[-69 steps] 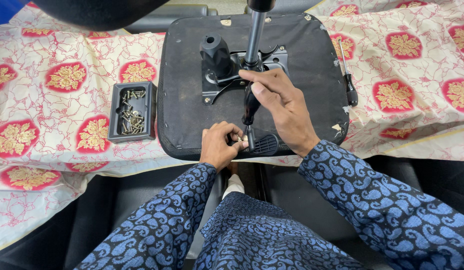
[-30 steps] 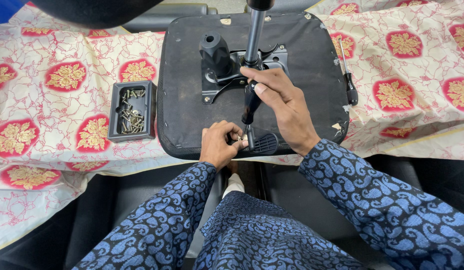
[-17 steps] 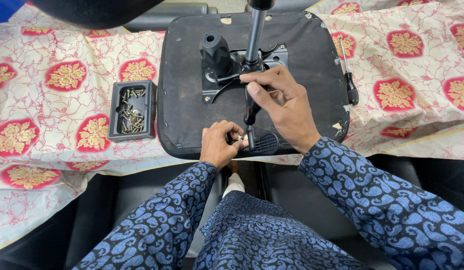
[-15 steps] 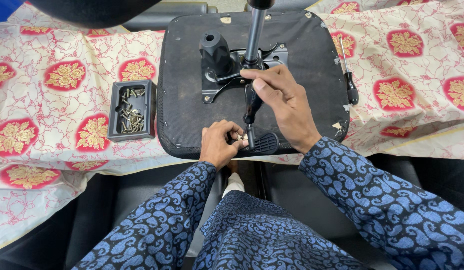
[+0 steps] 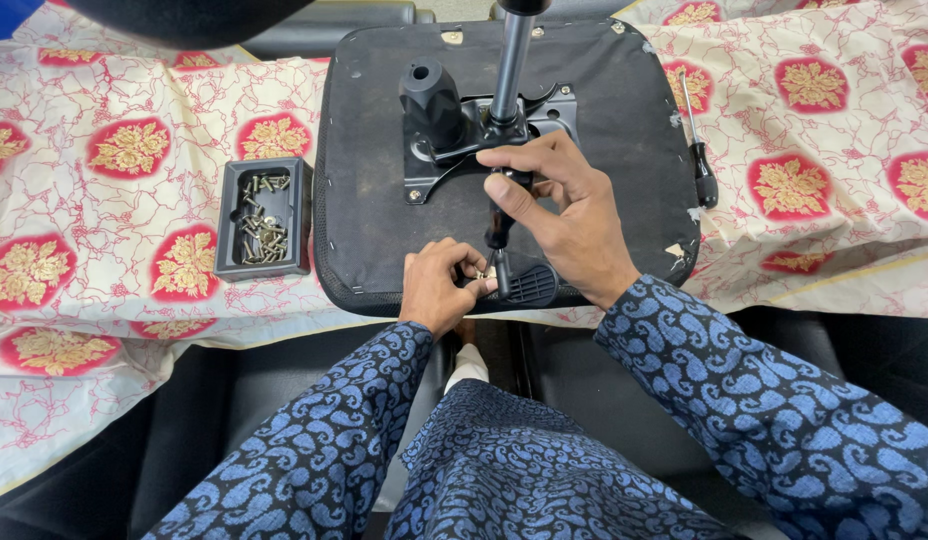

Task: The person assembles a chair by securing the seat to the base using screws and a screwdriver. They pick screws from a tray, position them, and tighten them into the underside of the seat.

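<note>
Right hand raised, screwdriver in grip.

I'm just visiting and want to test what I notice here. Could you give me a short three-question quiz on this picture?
1. True or false: the small black tray of screws lies on the patterned cloth, to the left of the upturned black seat base.
2. What does the right hand grip? A) the handle of a screwdriver standing upright on the seat base; B) the tray; C) the cloth.
3. Fill in: the left hand pinches at the screwdriver's ____ end.

Key
1. True.
2. A. A second screwdriver lies untouched at the seat's right edge.
3. Lower, at the tip, near the seat's front edge.
</note>
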